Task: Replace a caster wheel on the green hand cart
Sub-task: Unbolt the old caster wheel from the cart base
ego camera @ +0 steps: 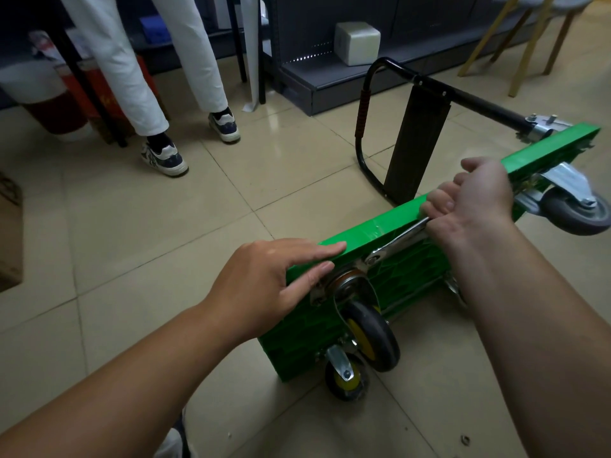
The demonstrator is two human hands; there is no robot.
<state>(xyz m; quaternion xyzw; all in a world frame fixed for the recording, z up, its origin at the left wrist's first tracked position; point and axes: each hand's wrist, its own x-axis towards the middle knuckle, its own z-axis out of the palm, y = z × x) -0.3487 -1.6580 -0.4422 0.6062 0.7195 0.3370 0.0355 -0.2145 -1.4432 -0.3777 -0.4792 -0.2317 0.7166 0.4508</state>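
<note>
Bracing tipped cart [363, 233] on floor [165, 226] with flat left hand [264, 285], fingers straight along rim, caster [370, 332] just below fingertips. Gripping wrench [400, 240] in curled right hand [476, 200], wrench head just beyond left fingertips.

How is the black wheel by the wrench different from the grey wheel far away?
The black wheel has a yellow middle; the grey wheel shows none. The black wheel's mount looks rusty; the grey wheel's bracket is shiny. Both are fixed to the green cart.
</note>
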